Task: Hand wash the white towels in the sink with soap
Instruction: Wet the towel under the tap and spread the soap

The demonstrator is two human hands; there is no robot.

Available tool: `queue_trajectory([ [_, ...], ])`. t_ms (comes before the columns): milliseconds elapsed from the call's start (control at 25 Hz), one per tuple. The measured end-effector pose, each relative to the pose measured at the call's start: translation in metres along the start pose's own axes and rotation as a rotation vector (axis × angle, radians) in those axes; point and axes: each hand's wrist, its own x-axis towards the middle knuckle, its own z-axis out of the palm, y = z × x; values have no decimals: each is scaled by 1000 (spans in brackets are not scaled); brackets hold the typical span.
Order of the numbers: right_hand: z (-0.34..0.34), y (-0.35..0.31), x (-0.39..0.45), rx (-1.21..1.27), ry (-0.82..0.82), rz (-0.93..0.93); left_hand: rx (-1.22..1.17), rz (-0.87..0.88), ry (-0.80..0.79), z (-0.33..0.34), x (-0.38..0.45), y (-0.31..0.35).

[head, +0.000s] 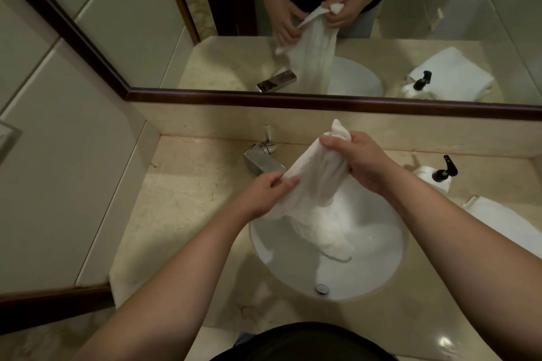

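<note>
1. White terry-cloth towel (pixel 316 184), bunched and limp, hangs above the round white ceramic sink basin (pixel 378 269); its lower end trails down onto the basin wall.
2. Right hand (pixel 355 158): fingers and thumb curled tight round the towel's gathered upper end, a tuft poking out above the fist.
3. Left hand (pixel 264 190): thumb and fingertips pinch a lower side edge of the same towel, close beside the square chrome faucet (pixel 264 163).
4. Risk: the left pinch looks slight. If the cloth is wet and heavy, that edge could slip free and the towel swing from one hand.
5. Risk: lifted this high, a wet towel would likely drip or splash onto the beige marble countertop (pixel 181 193), and could brush the faucet.
6. Further out: a white soap bottle with black pump (pixel 440 177) stands to the right, well apart from the hands; a second folded white towel (pixel 504 223) lies on the counter past it, apparently still to be washed.
</note>
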Motion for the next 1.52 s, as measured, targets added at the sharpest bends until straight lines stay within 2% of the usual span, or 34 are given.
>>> queue_trajectory([
  [80, -5, -1, 3, 43, 67, 10, -26, -40, 16, 2, -2, -16],
  [160, -8, 1, 4, 9, 90, 7, -159, -59, 116, 1, -2, -20],
  [240, -6, 6, 7, -20, 125, 3, -347, -52, 176, 3, -1, -13],
  [400, -2, 17, 11, -43, 203, -20, -477, -39, 302, 3, 8, 1],
  [480, -3, 29, 14, -197, 212, -33, -445, -132, 309, -2, 13, -10],
  [600, -5, 57, 22, -488, 156, -10, -260, -317, 273, -2, 11, -35],
  [680, -2, 76, 28, -593, 130, 34, -283, -393, 297, 5, 6, -48],
  [840, 16, 111, 45, -678, 68, 150, -859, -569, 204, 14, 14, -76],
  [920, 25, 124, 56, -697, 62, 222, -940, -599, 211, 18, 24, -90],
  [1120, 39, 142, 87, -698, 106, 342, -913, -665, 377, 28, 45, -111],
  [1360, 46, 147, 127, -627, 168, 341, -482, -571, 478, 13, 76, -125],
  [1520, 45, 140, 144, -658, 153, 340, -542, -505, 511, 5, 73, -136],
])
